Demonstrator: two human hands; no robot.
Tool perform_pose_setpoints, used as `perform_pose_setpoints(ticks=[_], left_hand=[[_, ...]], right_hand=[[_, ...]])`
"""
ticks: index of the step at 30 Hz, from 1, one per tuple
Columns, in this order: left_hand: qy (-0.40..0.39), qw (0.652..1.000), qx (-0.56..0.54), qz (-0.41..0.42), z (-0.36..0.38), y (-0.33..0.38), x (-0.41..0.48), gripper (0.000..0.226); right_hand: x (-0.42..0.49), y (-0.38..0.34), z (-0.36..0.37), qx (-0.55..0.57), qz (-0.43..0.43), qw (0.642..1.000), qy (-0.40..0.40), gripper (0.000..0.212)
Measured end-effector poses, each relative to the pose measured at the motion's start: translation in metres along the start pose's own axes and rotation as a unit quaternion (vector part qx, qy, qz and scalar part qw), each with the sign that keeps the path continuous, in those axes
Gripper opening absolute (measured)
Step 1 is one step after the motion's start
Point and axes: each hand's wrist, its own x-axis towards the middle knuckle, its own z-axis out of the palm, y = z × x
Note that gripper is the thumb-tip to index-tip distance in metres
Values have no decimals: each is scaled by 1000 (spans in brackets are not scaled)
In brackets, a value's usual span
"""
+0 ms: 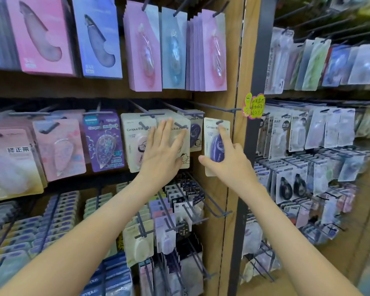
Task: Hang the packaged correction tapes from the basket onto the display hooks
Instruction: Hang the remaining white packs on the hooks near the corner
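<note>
My right hand [226, 159] holds a cream-carded correction tape pack with a dark blue tape [214, 135], thumb under it and index finger stretched up its face toward the hang hole. The pack sits at the tip of a long dark display hook [212, 106] at the right end of the middle row. My left hand [165, 150] lies flat with straight fingers against the hanging cream packs [135, 137] just to the left. No basket is in view.
Wooden pegboard shelves are crowded with carded correction tapes on dark hooks: pink and blue packs [173, 50] above, stacked rows [175, 212] below. A yellow-pink handwritten tag [253, 105] sticks out on the wooden post. Another filled rack [318, 135] stands to the right.
</note>
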Motion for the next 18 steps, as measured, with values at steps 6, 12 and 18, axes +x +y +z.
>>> perform_pose_setpoints(ticks=[6,12,18], left_hand=[[9,1000,19,9,4,-1,0,77],[19,997,72,22,7,-3,-3,73],[12,996,91,13,11,-4,-3,68]], right_hand=[[37,-1,30,87,-3,996,-28,95],[74,-3,66,139,-4,990,-29,94],[94,4,89,110,-45,993,8,86]])
